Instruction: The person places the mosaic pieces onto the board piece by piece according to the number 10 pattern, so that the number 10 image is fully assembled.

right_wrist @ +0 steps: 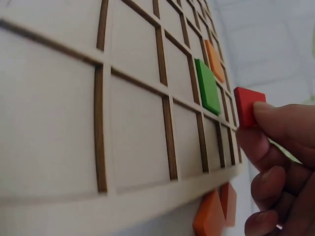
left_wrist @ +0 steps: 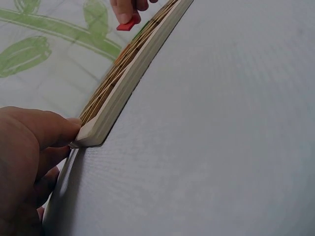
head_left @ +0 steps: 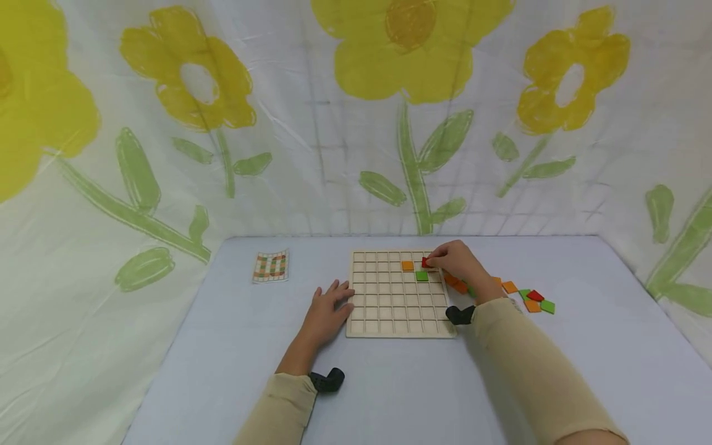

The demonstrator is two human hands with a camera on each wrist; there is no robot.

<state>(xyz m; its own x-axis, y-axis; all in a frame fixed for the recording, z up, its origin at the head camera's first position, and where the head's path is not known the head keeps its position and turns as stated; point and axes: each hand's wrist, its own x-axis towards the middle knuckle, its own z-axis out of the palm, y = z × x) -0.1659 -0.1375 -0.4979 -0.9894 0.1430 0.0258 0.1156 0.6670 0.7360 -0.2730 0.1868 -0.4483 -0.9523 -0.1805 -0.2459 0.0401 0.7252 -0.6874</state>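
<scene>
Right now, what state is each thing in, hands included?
Right hand: pinching the red tile
Red tile: held above the board
Left hand: touching the board's edge
Board: flat, mostly empty
Orange tile: on the board
Green tile: on the board
Loose tiles: scattered beside the board
Checkered card: lying down

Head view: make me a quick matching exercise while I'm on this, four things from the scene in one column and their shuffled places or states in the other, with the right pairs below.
Things:
1. patterned card
2. left hand
3. right hand
4. loose tiles

Places or states:
A. pinching a red tile
B. lying to the left of the grid board, apart from it
C. scattered to the right of the grid board
D. touching the left edge of the grid board

Right pairs: 1-B, 2-D, 3-A, 4-C
</scene>
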